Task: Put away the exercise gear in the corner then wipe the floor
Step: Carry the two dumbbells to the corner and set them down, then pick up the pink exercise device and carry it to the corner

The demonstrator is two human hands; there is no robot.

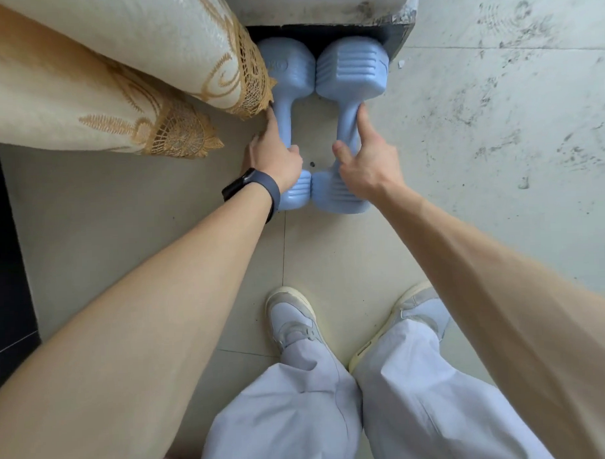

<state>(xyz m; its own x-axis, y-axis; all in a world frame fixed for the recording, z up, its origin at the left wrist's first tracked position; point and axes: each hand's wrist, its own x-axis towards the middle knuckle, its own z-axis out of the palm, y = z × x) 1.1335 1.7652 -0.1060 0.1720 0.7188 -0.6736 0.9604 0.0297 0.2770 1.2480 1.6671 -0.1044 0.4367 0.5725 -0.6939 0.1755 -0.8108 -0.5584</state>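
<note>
Two blue dumbbells lie side by side on the floor at upper centre, heads touching, beside a curtain. The left hand grasps the left dumbbell by its handle, fingers curled. The right hand holds the right dumbbell between thumb and straight forefinger.
</note>
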